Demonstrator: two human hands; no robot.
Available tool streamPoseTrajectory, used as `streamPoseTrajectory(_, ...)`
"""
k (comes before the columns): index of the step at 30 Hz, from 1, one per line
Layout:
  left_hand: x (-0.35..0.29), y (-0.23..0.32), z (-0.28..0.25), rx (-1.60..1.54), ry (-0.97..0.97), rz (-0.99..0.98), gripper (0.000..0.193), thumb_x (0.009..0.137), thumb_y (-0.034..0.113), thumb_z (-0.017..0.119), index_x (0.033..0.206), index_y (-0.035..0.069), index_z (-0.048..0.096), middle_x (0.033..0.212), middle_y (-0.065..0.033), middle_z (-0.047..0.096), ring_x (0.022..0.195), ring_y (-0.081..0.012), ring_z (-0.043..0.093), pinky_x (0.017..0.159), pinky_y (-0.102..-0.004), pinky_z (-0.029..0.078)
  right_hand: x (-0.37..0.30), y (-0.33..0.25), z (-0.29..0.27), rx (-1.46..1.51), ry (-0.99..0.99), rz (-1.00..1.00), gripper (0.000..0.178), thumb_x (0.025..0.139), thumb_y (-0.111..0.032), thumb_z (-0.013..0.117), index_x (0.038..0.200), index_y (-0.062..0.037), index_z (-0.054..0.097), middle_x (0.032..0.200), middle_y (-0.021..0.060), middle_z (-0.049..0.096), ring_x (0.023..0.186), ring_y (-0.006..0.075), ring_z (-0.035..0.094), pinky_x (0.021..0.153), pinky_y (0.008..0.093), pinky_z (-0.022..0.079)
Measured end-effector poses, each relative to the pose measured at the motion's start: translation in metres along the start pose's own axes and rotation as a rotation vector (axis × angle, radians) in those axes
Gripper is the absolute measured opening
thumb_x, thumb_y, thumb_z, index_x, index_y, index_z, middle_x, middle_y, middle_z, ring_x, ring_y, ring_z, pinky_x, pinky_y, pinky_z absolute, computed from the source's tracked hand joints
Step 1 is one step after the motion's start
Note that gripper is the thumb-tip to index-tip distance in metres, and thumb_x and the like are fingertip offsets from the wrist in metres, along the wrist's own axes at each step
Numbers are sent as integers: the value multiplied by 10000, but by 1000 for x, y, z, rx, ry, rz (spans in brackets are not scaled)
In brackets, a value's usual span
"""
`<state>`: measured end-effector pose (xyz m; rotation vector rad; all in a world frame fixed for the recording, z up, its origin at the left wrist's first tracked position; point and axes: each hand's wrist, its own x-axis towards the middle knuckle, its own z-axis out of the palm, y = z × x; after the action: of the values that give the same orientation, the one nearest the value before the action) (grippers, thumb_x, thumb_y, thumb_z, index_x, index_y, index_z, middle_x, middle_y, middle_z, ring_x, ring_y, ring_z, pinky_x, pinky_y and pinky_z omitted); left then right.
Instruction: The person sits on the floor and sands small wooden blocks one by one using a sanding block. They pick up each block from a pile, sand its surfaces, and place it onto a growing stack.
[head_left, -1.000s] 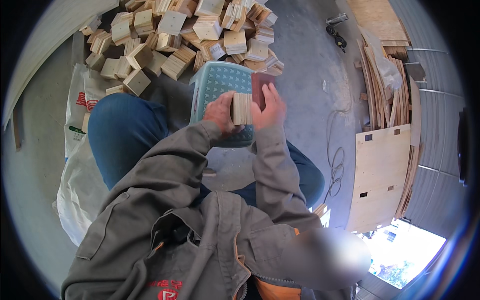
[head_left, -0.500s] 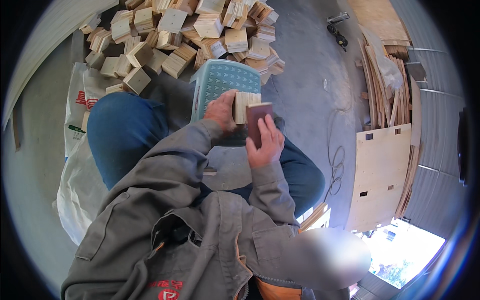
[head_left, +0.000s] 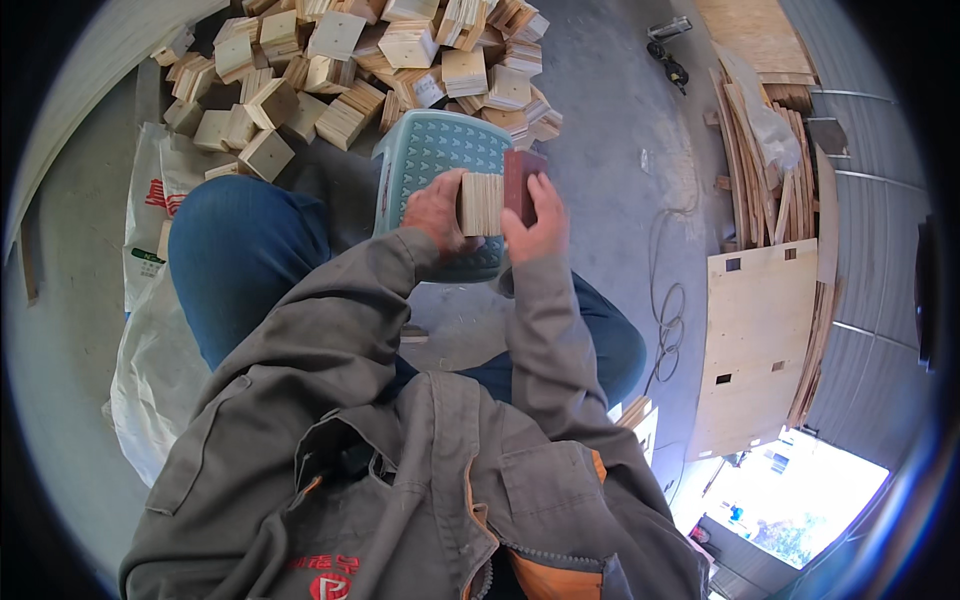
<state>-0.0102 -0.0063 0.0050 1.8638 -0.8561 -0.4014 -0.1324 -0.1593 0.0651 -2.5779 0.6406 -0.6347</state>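
Head view: twelve o'clock, over the stool (head_left: 440,145), your left hand (head_left: 432,212) grips a wooden block (head_left: 482,205), right hand (head_left: 540,225) a red block (head_left: 520,180); at eleven, piled blocks (head_left: 408,44), finished or waiting, I can't tell.

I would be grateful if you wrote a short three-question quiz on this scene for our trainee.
1. Which hand holds the red block?
2. True or false: the left hand is empty.
3. What lies just beyond the stool, as the person sits?
A) a looped cord
B) a pile of blocks
C) a white bag

Key: 1. The right hand. 2. False; it grips a layered wooden block. 3. B.
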Motion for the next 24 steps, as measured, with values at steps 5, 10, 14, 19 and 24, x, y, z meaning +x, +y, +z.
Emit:
streamPoseTrajectory(5,1,-4,1,38,8,18,1012,639,323,946,1496,140,439,1393,-161,603,1279,-401,602,1081,-499,465,-84,-34,-31,-27,-14,-17,757,760,-142,834,1474,-71,594,1569,197,529,1350,403,553,1134,490,426)
streamPoseTrajectory(10,2,-9,5,3,2,12,1000,649,329,938,1495,135,442,1399,-167,598,1290,-401,594,1084,-499,465,-89,-44,-34,-112,-5,-15,744,736,-139,847,1445,-90,628,1562,166,541,1290,383,570,1108,487,446)
streamPoseTrajectory(14,0,-7,2,-5,6,7,1023,643,328,954,1501,131,432,1415,-165,589,1309,-399,582,1095,-505,458,-33,-24,-16,-142,-4,-42,708,745,-178,833,1428,-119,653,1552,128,563,1290,384,567,1115,494,442)
streamPoseTrajectory(19,0,5,-5,11,-72,-53,1090,616,306,986,1521,127,405,1448,-150,569,1340,-388,560,1130,-505,429,56,-14,8,-199,-95,130,676,788,-238,793,1444,-150,654,1571,80,560,1293,366,572,1130,511,432)
streamPoseTrajectory(24,-1,4,-4,26,-62,-49,1092,627,326,981,1532,131,401,1455,-146,567,1359,-377,550,1144,-495,411,48,-13,11,-254,-89,83,678,807,-233,778,1464,-148,634,1588,80,541,1313,372,551,1128,530,425)
